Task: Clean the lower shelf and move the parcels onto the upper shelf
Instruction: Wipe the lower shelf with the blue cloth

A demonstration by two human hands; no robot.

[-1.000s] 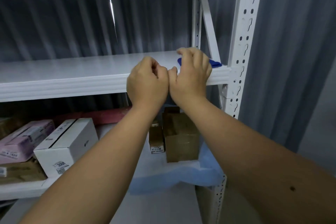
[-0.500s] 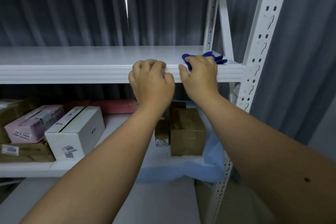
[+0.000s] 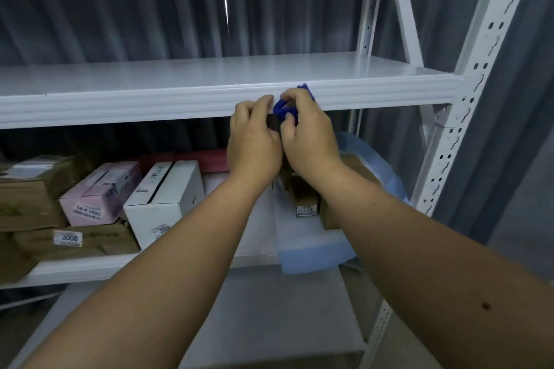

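White metal rack point(image 3: 467, 93) fills the view, perforated upright at 3 o'clock, grey corrugated wall point(image 3: 135, 3) behind it at 12. Upper shelf point(image 3: 180, 78) runs across the middle, bare white board, ribbed front lip. Lower shelf point(image 3: 90, 271) sits under it from 9 to 4 o'clock and carries the parcels. A further shelf board point(image 3: 269, 317) shows at 6 o'clock.

Parcels on the lower shelf, big to small: brown carton point(image 3: 28, 192) at far 9 o'clock; white box point(image 3: 168, 198) with a black tape stripe, just right of the pink box point(image 3: 102, 192) and touching it; flat brown parcel point(image 3: 75, 238) labelled 3008, lying under the pink box at 8 o'clock; red parcel point(image 3: 209, 159) at the back behind the white box; brown box point(image 3: 356, 171) at 3–4 o'clock, mostly hidden by the right forearm; small brown box point(image 3: 305, 201) just left of it, white label on its front. The two right-hand boxes stand on a light blue sheet point(image 3: 311, 249) that hangs over the shelf edge (its far side rises up behind the boxes).

Both hands are raised at the centre, in front of the upper shelf's lip. Right hand point(image 3: 308, 135) has fingers curled round a bunched blue cloth point(image 3: 284, 109), holding it. Left hand point(image 3: 254, 138) is pressed against the right, fingers curled in toward the cloth; whether they pinch it, cannot tell. Cloth is at the lip, just below 12 o'clock of the hands.
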